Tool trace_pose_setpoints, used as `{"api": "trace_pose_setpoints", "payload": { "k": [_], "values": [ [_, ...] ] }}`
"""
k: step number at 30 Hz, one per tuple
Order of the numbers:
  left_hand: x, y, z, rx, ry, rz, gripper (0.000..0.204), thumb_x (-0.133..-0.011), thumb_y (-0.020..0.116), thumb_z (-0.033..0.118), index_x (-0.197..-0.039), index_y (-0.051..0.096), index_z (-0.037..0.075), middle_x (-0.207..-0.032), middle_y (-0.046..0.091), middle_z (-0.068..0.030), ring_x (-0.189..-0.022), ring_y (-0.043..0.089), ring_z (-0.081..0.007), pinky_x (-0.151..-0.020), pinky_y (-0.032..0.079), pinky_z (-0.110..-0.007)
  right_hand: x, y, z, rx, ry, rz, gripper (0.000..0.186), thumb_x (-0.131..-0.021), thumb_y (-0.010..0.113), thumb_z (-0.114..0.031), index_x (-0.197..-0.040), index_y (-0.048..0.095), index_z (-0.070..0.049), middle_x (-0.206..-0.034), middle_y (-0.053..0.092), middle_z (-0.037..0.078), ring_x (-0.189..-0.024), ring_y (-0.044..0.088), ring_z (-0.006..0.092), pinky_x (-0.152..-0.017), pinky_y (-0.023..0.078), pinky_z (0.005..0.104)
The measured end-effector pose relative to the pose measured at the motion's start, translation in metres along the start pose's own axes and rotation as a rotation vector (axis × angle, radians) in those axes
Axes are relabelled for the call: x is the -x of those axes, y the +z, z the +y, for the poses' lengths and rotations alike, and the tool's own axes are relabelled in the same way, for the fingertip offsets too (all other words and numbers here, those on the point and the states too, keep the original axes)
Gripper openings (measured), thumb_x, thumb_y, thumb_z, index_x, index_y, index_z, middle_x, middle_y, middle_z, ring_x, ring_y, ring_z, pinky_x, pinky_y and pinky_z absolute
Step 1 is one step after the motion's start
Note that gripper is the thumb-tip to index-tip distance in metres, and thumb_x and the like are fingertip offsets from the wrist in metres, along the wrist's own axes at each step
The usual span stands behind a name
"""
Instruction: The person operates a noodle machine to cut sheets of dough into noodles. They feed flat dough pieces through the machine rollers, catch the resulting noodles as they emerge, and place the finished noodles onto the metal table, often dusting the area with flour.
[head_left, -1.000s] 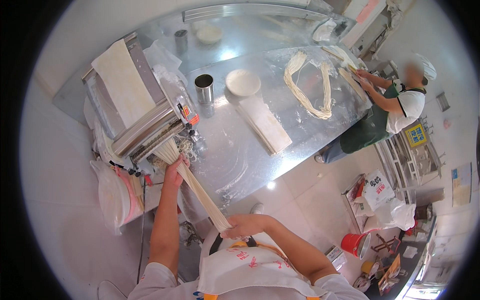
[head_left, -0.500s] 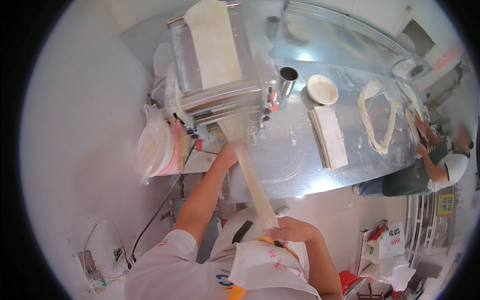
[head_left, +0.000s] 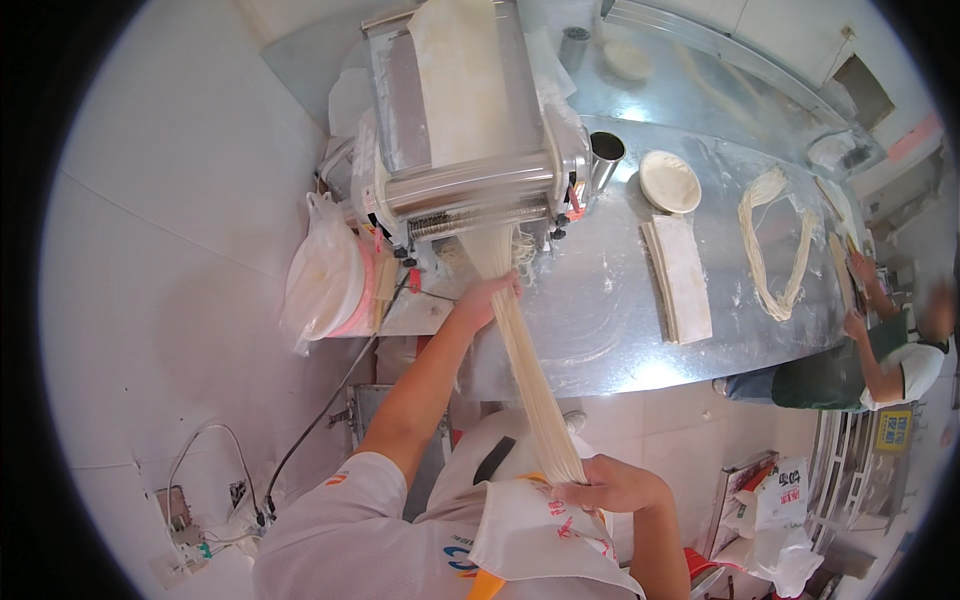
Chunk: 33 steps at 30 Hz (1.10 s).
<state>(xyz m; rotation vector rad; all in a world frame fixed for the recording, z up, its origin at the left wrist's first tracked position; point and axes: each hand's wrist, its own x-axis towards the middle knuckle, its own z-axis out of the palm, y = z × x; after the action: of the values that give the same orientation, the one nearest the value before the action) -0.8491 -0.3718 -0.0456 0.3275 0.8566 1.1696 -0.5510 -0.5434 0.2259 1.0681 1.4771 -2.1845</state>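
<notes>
A long bundle of fresh noodles (head_left: pixel 530 385) hangs in a taut slanting band from the cutting rollers of a steel noodle machine (head_left: pixel 470 180). Just below the rollers, my left hand (head_left: pixel 488 300) is closed round the upper part of the bundle, its fingers partly hidden by the strands. Close to my apron, my right hand (head_left: pixel 620 485) pinches the lower end between thumb and fingers. A wide pale dough sheet (head_left: pixel 460 90) lies on the machine's sloping top plate and runs down toward the rollers.
On the floured steel table (head_left: pixel 590 300) stand a metal cup (head_left: pixel 606 160), a bowl of flour (head_left: pixel 670 182), folded dough sheets (head_left: pixel 680 280) and a noodle loop (head_left: pixel 750 230). A bagged white tub (head_left: pixel 325 275) sits left of the machine. A co-worker (head_left: pixel 860 360) works at the right end.
The whole view has shifted, so the scene sits farther right. My right hand has drawn the noodle end slightly nearer my body; the left hand stays below the rollers.
</notes>
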Motion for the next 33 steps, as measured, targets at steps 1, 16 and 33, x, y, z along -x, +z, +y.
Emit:
{"api": "trace_pose_setpoints", "payload": {
  "k": [1,16,33],
  "values": [
    [-0.001,-0.001,0.0,0.001,-0.003,-0.008,0.019,-0.096,0.073,0.014,-0.108,0.065,0.002,-0.089,0.064,-0.0051,-0.08,0.065,-0.019,-0.073,0.053,-0.032,0.001,0.001,0.002,0.002,0.003,0.013,0.043,-0.103,0.063,-0.045,-0.106,0.073,-0.003,-0.077,0.062,0.002,-0.066,0.058,0.0097,-0.06,0.047,0.0284],
    [-0.009,0.001,0.017,-0.002,-0.005,-0.096,0.022,-0.097,0.072,0.015,-0.112,0.063,0.002,-0.097,0.065,-0.0055,-0.09,0.065,-0.0202,-0.085,0.056,-0.037,0.044,0.014,-0.007,-0.019,-0.108,-0.111,0.036,-0.106,0.058,-0.038,-0.123,0.066,-0.007,-0.097,0.072,0.006,-0.084,0.064,0.0181,-0.079,0.052,0.0307],
    [-0.016,-0.008,0.015,-0.02,0.032,-0.091,0.02,-0.097,0.072,0.015,-0.111,0.065,0.003,-0.098,0.067,-0.0062,-0.091,0.067,-0.0214,-0.09,0.056,-0.039,0.077,0.024,-0.008,0.003,-0.191,-0.141,0.042,-0.107,0.057,-0.041,-0.126,0.065,-0.005,-0.106,0.07,0.012,-0.1,0.064,0.0232,-0.09,0.049,0.0335]
  ]
}}
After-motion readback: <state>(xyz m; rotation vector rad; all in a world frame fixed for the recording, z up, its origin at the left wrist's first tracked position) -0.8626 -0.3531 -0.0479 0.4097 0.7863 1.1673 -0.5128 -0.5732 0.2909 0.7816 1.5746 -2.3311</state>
